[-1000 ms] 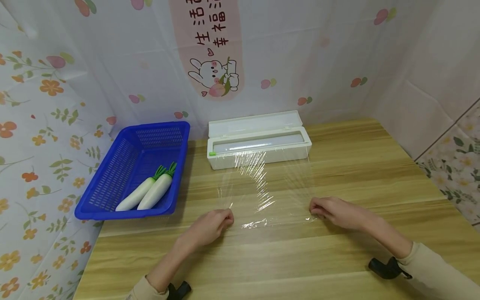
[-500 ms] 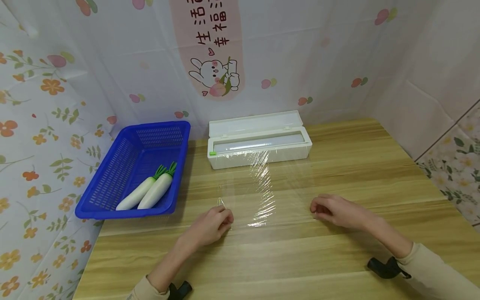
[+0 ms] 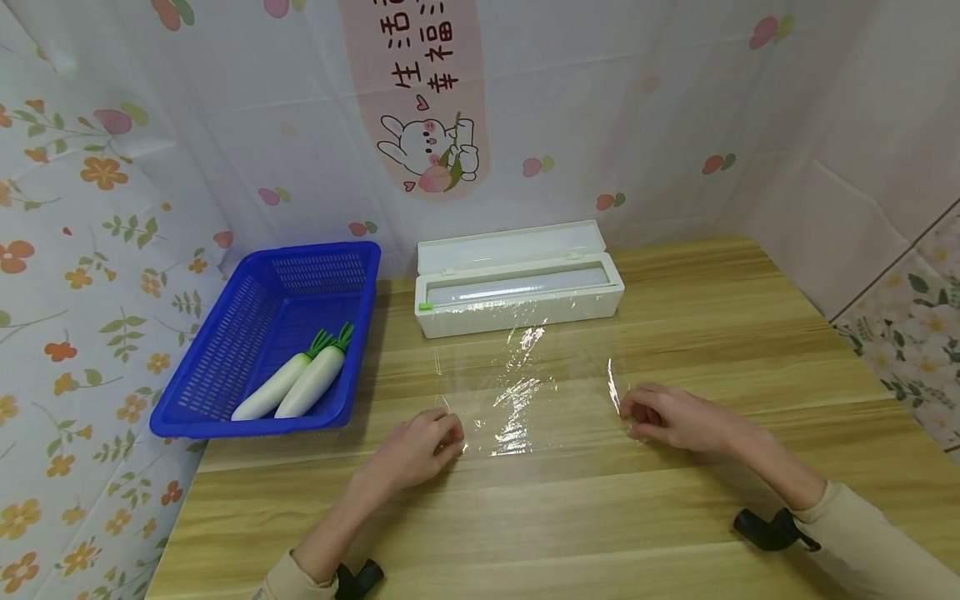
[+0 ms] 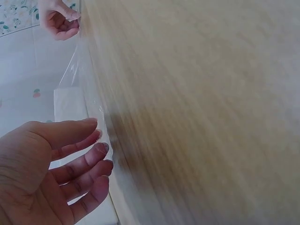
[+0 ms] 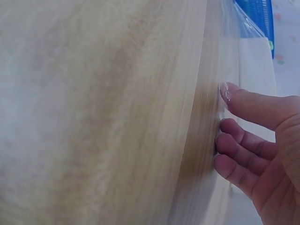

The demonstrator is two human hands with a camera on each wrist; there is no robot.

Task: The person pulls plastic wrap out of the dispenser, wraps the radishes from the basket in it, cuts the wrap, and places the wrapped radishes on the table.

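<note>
A sheet of clear plastic wrap [image 3: 517,417] stretches from the white plastic wrap box [image 3: 517,317] towards me, with bright glints on it. My left hand [image 3: 423,450] holds its near left corner; in the left wrist view, thumb and index fingertips [image 4: 99,135] lie close together at the film's edge. At the near right corner is my right hand [image 3: 678,418], holding the film. The right wrist view has film creased over the thumb, the other fingers loosely curled and the index finger hidden. The box lid [image 3: 510,247] stands open at the back, showing the roll [image 3: 517,286] inside.
To the left stands a blue plastic basket [image 3: 176,417] with two white radishes [image 3: 311,383] in it. A wood-grain table [image 3: 525,533] lies under everything. Behind it hangs a printed white curtain [image 3: 600,100]. Black wrist cameras [image 3: 768,529] sit at both sleeves.
Both hands stay almost in place, their fingers a little looser than before. The right hand has risen slightly. Glints on the film have shifted towards me, away from the box front.
</note>
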